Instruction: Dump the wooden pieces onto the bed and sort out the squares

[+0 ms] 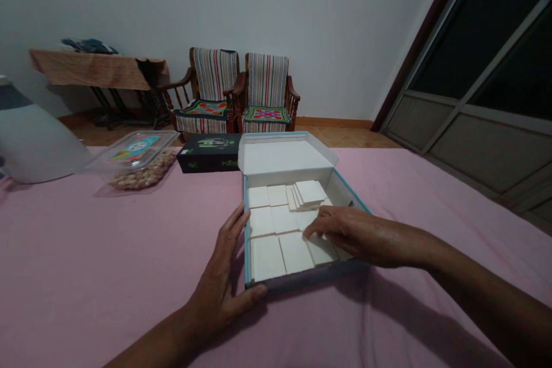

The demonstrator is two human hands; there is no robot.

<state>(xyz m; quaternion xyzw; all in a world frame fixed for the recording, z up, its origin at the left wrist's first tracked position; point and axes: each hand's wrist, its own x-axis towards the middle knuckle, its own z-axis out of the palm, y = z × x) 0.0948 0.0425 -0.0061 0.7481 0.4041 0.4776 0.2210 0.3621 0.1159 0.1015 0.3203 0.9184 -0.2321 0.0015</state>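
An open shallow box with blue edges holds rows of flat white square pieces. Toward the back of it, several pieces lie in a slanted, overlapping stack. My left hand grips the box's near left corner, fingers along the left wall and thumb on the front edge. Over the right part of the box, my right hand reaches in with bent fingers. Its index fingertip touches the white pieces between the middle and front rows. The thumb and other fingertips are hidden, so whether a piece is pinched there cannot be seen.
The box lies on a pink cloth. Behind it to the left are a black box, a clear plastic container of peanut-like pieces, and a white jug-like vessel. Two wooden armchairs stand by the wall.
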